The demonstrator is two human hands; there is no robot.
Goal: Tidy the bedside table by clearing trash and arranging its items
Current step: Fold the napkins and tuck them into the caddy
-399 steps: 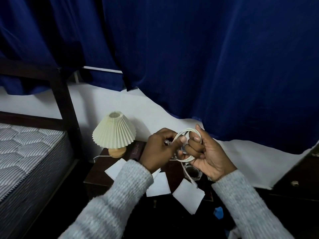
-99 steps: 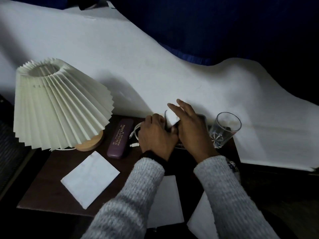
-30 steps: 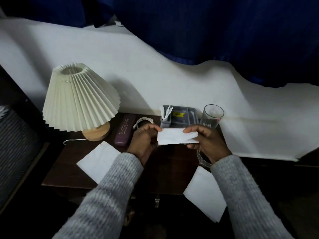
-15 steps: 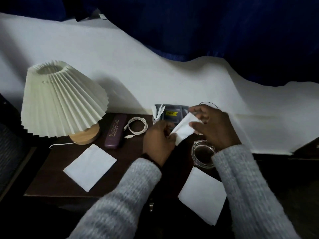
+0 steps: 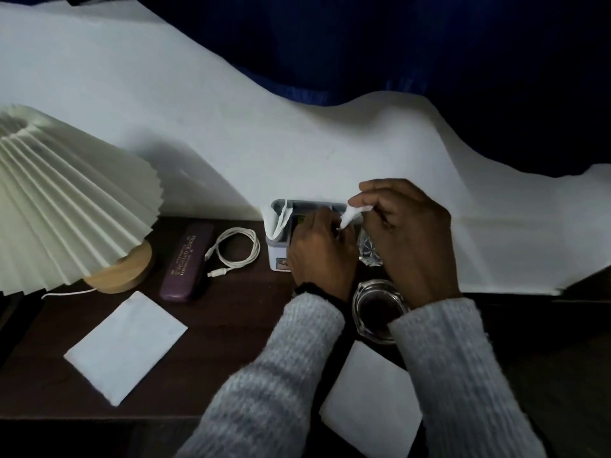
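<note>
The folded white paper [image 5: 352,215] is pinched in the right hand [image 5: 410,239], just above the grey organiser [image 5: 281,206] at the back of the bench [image 5: 231,312]. The left hand [image 5: 319,256] curls against the organiser; whether it grips anything I cannot tell.

cream pleated lampshade [image 5: 66,200], purple case [image 5: 186,262]

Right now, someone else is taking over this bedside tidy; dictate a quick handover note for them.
Right hand pinches a folded paper above the grey organiser; left hand is at the organiser's front, grip unclear.
Done: cable coiled beside the glasses case, a second paper stands in the organiser's left slot.
Left: seat this paper, then clear the flat sheet near the lamp and the overhanging sheet at the front edge.
</note>
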